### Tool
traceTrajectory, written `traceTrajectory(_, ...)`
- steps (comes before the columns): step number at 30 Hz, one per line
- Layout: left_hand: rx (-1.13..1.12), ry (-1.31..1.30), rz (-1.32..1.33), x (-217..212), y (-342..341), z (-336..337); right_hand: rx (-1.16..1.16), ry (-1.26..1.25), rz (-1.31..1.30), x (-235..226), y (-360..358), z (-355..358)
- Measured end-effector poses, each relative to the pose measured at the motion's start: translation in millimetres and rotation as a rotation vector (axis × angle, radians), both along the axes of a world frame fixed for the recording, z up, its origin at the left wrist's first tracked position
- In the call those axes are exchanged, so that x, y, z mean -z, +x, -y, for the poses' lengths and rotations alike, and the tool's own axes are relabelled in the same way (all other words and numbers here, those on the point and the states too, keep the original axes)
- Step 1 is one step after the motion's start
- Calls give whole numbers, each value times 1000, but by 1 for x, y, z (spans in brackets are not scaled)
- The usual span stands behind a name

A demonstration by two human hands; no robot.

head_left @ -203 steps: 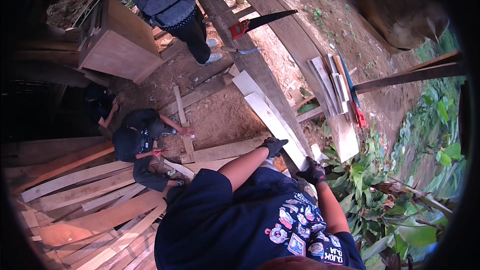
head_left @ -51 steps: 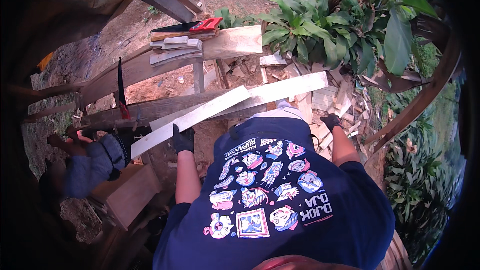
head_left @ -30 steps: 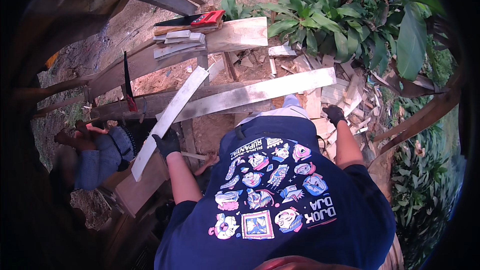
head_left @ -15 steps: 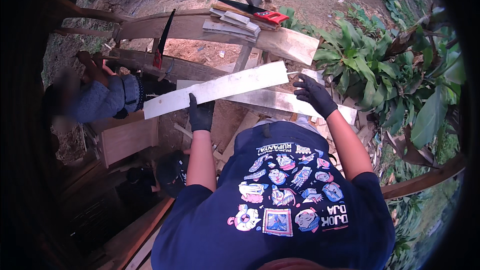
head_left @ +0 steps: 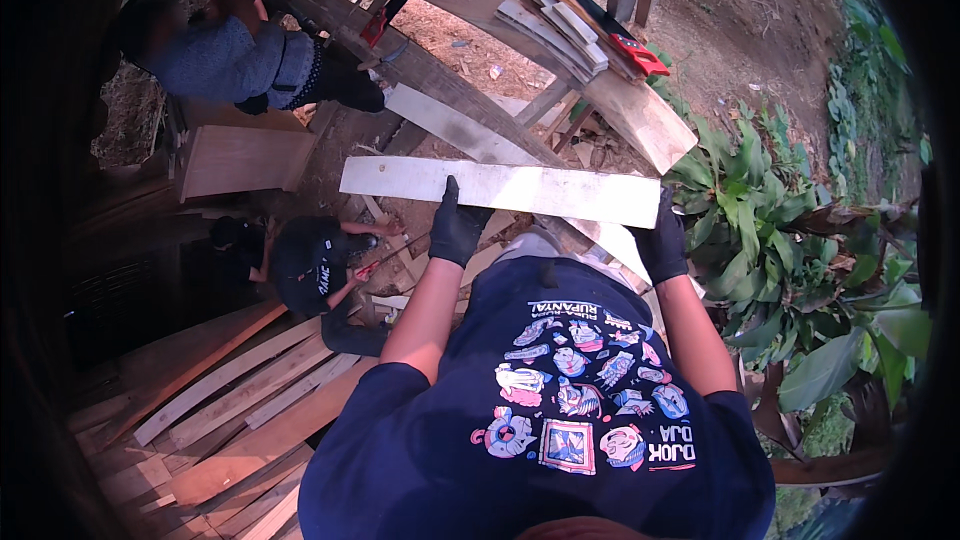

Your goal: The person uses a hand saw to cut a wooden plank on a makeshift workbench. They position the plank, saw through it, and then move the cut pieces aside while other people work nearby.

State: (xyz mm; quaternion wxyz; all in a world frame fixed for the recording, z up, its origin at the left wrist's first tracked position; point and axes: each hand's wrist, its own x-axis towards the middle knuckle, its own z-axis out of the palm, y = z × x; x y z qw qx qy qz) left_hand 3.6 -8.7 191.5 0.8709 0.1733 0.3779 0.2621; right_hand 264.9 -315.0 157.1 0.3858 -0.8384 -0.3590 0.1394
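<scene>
Your gloved left hand (head_left: 458,228) and right hand (head_left: 662,243) each grip the near edge of the pale plank (head_left: 500,189); since half a second ago you have levelled it, so its long axis now runs left to right before your chest; beyond lies a beam (head_left: 455,90), then red-handled saws (head_left: 610,22).

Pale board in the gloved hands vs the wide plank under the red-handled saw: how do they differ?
The pale board is held up by the left hand and right hand; the wide plank rests on the timber frame. The pale board is whitish and bare; the wide plank is tan and carries a red-handled saw and short offcuts. Both are flat sawn boards.
</scene>
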Motion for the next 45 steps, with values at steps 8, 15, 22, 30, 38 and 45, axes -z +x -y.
traceTrajectory(8,-128,-14,-134,10,-19,17,405,226,-913,-37,-9,-19)
traceTrajectory(15,-86,-55,-333,32,-18,14,313,258,-978,-77,-9,-34)
traceTrajectory(22,-30,-90,-353,22,-7,9,356,334,-1176,-84,0,-34)
traceTrajectory(30,152,-172,-371,27,-21,0,278,515,-1352,-133,-16,-39)
traceTrajectory(38,138,-264,-284,31,-19,5,-65,396,-1134,-169,-19,-29)
traceTrajectory(45,208,-363,-245,15,-11,0,-627,442,-455,-175,-41,-30)
